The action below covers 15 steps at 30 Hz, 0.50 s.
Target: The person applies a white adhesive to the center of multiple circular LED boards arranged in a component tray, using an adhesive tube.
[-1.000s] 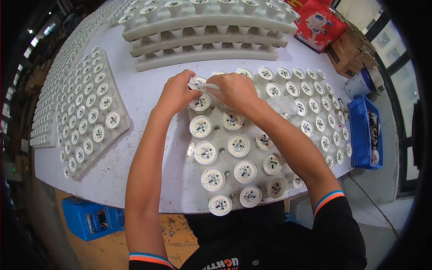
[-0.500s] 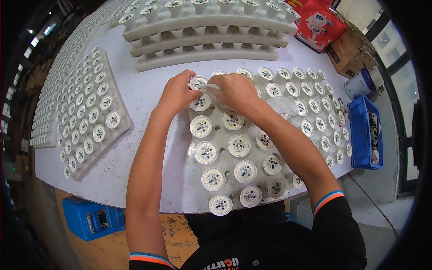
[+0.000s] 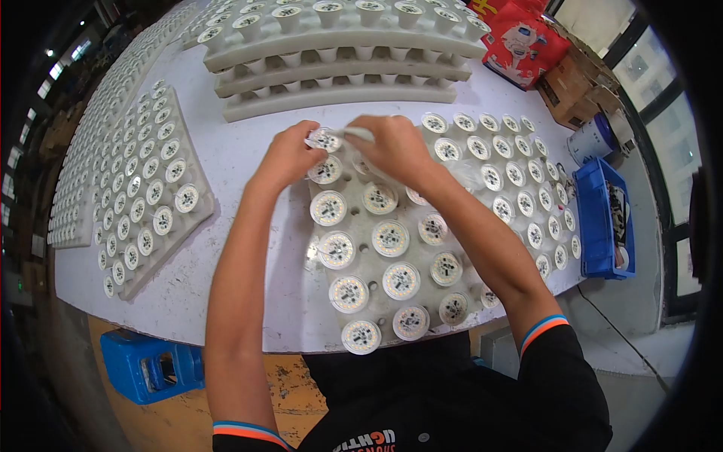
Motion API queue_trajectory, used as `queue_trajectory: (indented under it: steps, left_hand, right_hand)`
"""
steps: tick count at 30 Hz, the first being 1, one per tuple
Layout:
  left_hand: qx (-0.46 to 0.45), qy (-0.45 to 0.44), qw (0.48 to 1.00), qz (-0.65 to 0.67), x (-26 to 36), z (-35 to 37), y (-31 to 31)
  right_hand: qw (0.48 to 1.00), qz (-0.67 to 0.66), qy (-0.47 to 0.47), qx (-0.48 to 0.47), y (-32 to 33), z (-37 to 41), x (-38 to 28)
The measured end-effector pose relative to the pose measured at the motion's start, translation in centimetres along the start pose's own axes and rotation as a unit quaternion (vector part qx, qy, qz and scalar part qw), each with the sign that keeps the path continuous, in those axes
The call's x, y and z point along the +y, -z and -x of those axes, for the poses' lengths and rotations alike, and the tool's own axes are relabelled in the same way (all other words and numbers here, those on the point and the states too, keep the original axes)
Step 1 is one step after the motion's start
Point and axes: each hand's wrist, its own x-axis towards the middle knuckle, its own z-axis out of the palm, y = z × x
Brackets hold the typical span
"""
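A tray [image 3: 348, 239] holds rows of white cup-shaped LED bulb bodies with round LED boards on top. At its far left corner my left hand [image 3: 290, 157] grips the rim of one LED bulb [image 3: 327, 140] between thumb and fingers. My right hand [image 3: 393, 149] is closed around a slim white stick-like tool [image 3: 359, 133], whose tip points toward that bulb; its exact kind is blurred. Crumpled clear plastic [image 3: 468, 176] lies by my right wrist, over some bulbs. My right hand and forearm hide part of the tray.
Stacked trays of bulbs [image 3: 339, 92] stand at the back. Another loaded tray [image 3: 197, 218] lies on the left of the white table [image 3: 245, 162]. To the right are a blue bin [image 3: 593, 226], a white bucket [image 3: 591, 142], a cardboard box [image 3: 576, 94] and a red bag [image 3: 520, 49].
My right hand and its white tool have lifted slightly back from the bulb's face. The left hand keeps its grip on the bulb. The whole view has shifted a little.
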Motion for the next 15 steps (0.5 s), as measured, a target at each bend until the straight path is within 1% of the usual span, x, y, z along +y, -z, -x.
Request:
queue_trajectory:
  steps: [2, 3, 4, 5, 6, 7, 8, 9, 11, 13, 14, 15]
  left_hand:
    - [0.071, -0.053, 0.996, -0.017, -1.1, 0.4, 0.4]
    - [0.101, -0.075, 0.992, -0.023, -1.8, 0.8, 0.2]
    - [0.124, -0.092, 0.988, 0.0, -2.0, 1.2, 0.6]
    - [0.146, -0.108, 0.983, 0.024, -1.5, 2.0, 1.0]
    - [0.154, -0.107, 0.981, 0.039, -0.5, 3.3, 0.9]
    - [0.165, -0.108, 0.979, 0.053, 0.8, 4.3, 1.3]
    - [0.164, -0.116, 0.978, 0.051, 3.2, 6.3, 1.4]
    - [0.157, -0.125, 0.978, 0.047, 4.5, 8.3, 1.0]
    - [0.147, -0.146, 0.978, 0.034, 6.7, 12.1, 0.3]
    - [0.103, -0.173, 0.979, 0.033, 9.5, 16.1, -1.0]
    - [0.076, -0.19, 0.979, 0.022, 10.4, 17.8, -1.9]
    - [0.049, -0.206, 0.977, 0.011, 11.0, 19.2, -2.7]
  right_hand:
    - [0.99, -0.084, 0.046, 0.1, 0.6, 0.3, 1.4]
    - [0.976, -0.132, 0.098, 0.142, 1.9, 0.5, 1.4]
    - [0.961, -0.195, 0.119, 0.158, 3.5, 1.0, 1.0]
    - [0.974, -0.184, 0.045, 0.122, 6.1, 2.3, -0.5]
    - [0.957, -0.242, 0.072, 0.142, 7.0, 2.7, -0.1]
    - [0.948, -0.286, 0.061, 0.126, 9.0, 4.1, -0.8]
    - [0.957, -0.253, 0.005, 0.144, 10.3, 5.9, -1.5]
    - [0.969, -0.195, 0.05, 0.144, 11.9, 7.5, -1.7]
    - [0.967, -0.196, 0.045, 0.159, 13.6, 11.3, -2.0]
    - [0.976, -0.168, 0.007, 0.139, 14.9, 15.2, -2.6]
    - [0.976, -0.169, -0.031, 0.132, 15.4, 17.0, -2.7]
    - [0.974, -0.181, -0.048, 0.123, 15.7, 18.7, -2.9]
